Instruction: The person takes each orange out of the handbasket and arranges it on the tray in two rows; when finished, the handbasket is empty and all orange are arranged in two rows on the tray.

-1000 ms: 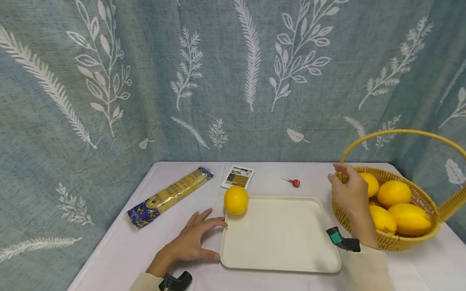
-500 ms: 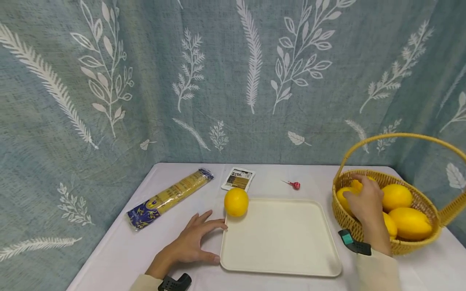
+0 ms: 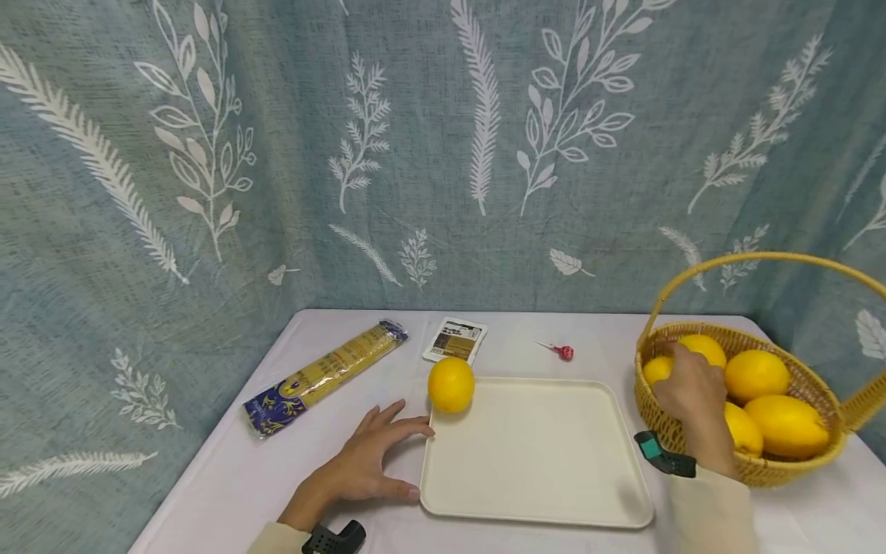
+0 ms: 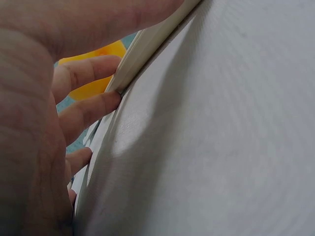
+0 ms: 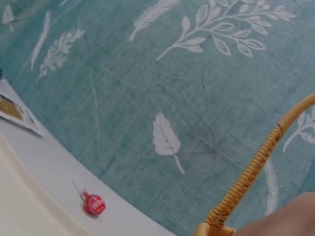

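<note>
My left hand (image 3: 367, 465) lies at the left edge of a cream rectangular tray (image 3: 533, 454), fingers spread and thumb tip at the rim. In the left wrist view, its fingertips (image 4: 110, 101) meet the tray's edge. An orange (image 3: 451, 385) sits at the tray's far left corner. On the right, my right hand (image 3: 695, 392) reaches down into a wicker basket (image 3: 654, 412). It covers part of a yellow fruit (image 3: 656, 371) at the basket's left side; its fingertips are hidden, so its grip does not show. Several other yellow fruits (image 3: 785, 425) surround it.
A spaghetti packet (image 3: 325, 377) lies at the left, a small white-and-brown sachet (image 3: 454, 340) behind the orange. A red lollipop (image 3: 564, 352) is behind the tray. The tall basket handle (image 3: 761, 256) arches over the fruit. A patterned curtain (image 3: 443, 154) closes off the back.
My right hand has gone from above the basket's left rim down among the fruit, and its fingers have passed out of sight. My left hand stays at the tray.
</note>
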A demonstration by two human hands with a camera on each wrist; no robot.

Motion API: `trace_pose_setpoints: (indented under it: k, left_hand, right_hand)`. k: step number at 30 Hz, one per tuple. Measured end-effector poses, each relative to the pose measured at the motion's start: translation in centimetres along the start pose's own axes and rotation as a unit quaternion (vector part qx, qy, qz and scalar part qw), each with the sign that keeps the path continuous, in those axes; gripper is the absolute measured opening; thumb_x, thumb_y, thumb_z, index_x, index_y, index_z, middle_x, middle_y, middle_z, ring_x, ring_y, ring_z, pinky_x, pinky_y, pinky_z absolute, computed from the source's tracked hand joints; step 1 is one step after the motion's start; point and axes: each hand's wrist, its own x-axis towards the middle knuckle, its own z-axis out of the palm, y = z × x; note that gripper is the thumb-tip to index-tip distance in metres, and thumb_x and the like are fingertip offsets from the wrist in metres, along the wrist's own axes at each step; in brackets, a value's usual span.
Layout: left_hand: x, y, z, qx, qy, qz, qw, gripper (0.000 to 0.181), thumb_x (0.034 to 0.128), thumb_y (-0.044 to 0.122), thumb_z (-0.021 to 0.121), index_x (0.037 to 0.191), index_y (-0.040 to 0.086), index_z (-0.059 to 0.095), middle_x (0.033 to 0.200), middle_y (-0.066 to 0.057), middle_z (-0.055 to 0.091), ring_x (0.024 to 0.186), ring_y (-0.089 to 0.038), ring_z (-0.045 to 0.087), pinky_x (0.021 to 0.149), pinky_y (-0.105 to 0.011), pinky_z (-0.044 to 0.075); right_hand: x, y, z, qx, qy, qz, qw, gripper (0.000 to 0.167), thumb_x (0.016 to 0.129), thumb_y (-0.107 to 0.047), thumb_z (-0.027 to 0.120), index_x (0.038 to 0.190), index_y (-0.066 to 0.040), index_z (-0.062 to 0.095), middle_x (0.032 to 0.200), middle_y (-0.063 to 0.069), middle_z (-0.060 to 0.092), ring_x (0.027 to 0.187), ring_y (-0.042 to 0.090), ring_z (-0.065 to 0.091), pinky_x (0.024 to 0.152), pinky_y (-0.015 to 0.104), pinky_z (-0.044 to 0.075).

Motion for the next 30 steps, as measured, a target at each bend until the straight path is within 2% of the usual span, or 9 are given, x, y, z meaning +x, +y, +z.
trace_pose_setpoints:
  k: [2,6,9,13,17,21,25,30]
  left_hand:
    - [0.1,0.0,0.0,0.0,-0.001,0.0,1.0,0.078,0.0663,0.058,0.087,0.135,0.034,0.06,0.154,0.003,0.05,0.154,-0.043,0.016,0.121,-0.07,-0.002]
    - [0.2,0.1,0.0,0.002,0.0,0.0,1.0,0.078,0.0664,0.059,0.086,0.135,0.033,0.06,0.155,0.003,0.05,0.153,-0.044,0.016,0.12,-0.071,-0.002]
    - [0.2,0.1,0.1,0.005,0.001,0.001,1.0,0.078,0.0664,0.059,0.086,0.135,0.034,0.06,0.155,0.003,0.05,0.153,-0.044,0.016,0.12,-0.071,-0.001]
    - [0.1,-0.1,0.1,0.007,0.002,-0.002,1.0,0.077,0.0656,0.059,0.086,0.134,0.035,0.06,0.154,0.003,0.05,0.153,-0.044,0.017,0.12,-0.071,-0.001]
    - [0.0,-0.1,0.2,0.006,0.003,-0.001,1.0,0.077,0.0661,0.06,0.085,0.134,0.035,0.06,0.154,0.004,0.051,0.153,-0.044,0.017,0.121,-0.07,-0.001]
    - [0.1,0.0,0.3,0.004,0.006,0.007,0.9999,0.076,0.0671,0.06,0.085,0.134,0.034,0.06,0.153,0.002,0.052,0.152,-0.046,0.018,0.12,-0.072,0.0]
    - [0.1,-0.1,0.2,0.005,0.01,0.013,0.9999,0.075,0.0677,0.06,0.085,0.134,0.034,0.061,0.153,0.002,0.052,0.152,-0.047,0.019,0.119,-0.073,0.0]
    - [0.2,-0.2,0.2,0.006,0.014,0.017,0.9997,0.074,0.0678,0.059,0.085,0.134,0.036,0.06,0.152,0.001,0.053,0.151,-0.048,0.02,0.118,-0.074,0.001]
  right_hand:
    - [0.0,0.0,-0.1,-0.004,0.002,0.009,1.0,0.064,0.078,-0.001,0.064,0.137,0.016,0.045,0.118,0.041,0.052,0.099,0.051,0.047,0.094,0.067,0.037]
    - [-0.1,-0.1,-0.3,0.017,0.032,0.019,0.9991,0.062,0.078,-0.003,0.066,0.134,0.018,0.049,0.114,0.041,0.055,0.095,0.05,0.049,0.091,0.066,0.04]
    - [-0.3,-0.2,-0.5,0.049,0.054,0.036,0.9967,0.062,0.079,-0.007,0.071,0.133,0.016,0.051,0.121,0.04,0.055,0.102,0.054,0.05,0.094,0.067,0.04]
    - [-0.5,-0.4,-0.8,0.098,0.053,0.082,0.9904,0.069,0.081,-0.013,0.076,0.14,0.01,0.05,0.135,0.037,0.051,0.115,0.055,0.046,0.101,0.067,0.038]
    - [-0.6,-0.5,-0.7,0.155,0.058,0.126,0.9782,0.074,0.081,-0.014,0.075,0.147,0.003,0.047,0.144,0.034,0.046,0.123,0.051,0.042,0.104,0.066,0.038]
    - [-0.6,-0.7,-0.9,0.207,0.089,0.153,0.9623,0.075,0.081,-0.017,0.075,0.149,-0.002,0.047,0.149,0.029,0.045,0.128,0.047,0.041,0.105,0.065,0.041]
    - [-0.6,-1.2,-1.1,0.258,0.123,0.163,0.9441,0.074,0.081,-0.021,0.079,0.148,-0.006,0.051,0.151,0.022,0.047,0.131,0.042,0.042,0.106,0.061,0.044]
    - [-0.9,-2.0,-1.6,0.294,0.154,0.15,0.9314,0.07,0.081,-0.022,0.082,0.145,-0.01,0.055,0.147,0.014,0.053,0.13,0.034,0.047,0.107,0.053,0.046]
